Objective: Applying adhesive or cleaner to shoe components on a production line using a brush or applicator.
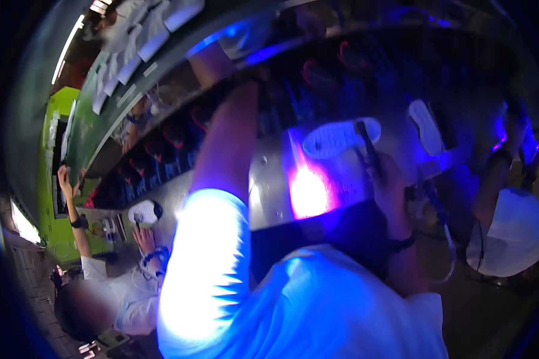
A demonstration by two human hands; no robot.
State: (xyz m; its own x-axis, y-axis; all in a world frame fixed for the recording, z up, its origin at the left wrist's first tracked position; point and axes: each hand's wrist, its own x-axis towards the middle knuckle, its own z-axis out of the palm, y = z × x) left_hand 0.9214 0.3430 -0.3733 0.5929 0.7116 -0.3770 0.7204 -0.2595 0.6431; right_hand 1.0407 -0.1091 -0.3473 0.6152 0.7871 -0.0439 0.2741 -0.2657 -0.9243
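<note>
My right hand (384, 175) grips a dark thin-handled tool (365, 140) whose tip rests on a white shoe sole (340, 137) lying on the shiny metal worktop (269, 191). My left arm, in a white sleeve, stretches up and away. My left hand (251, 78) reaches the dark rack (317, 78) with red-edged shapes above the worktop; its fingers are lost in the dark. A second white sole (426, 125) lies to the right of the first. A bright pink-violet glare (308, 188) shines on the metal just in front of the sole.
At the left a co-worker in white (132, 287) has one hand by another white sole (144, 212) and one arm raised. At the right another person in white (515, 233) lifts a hand (515, 131) under violet light. A green wall (57, 179) stands far left.
</note>
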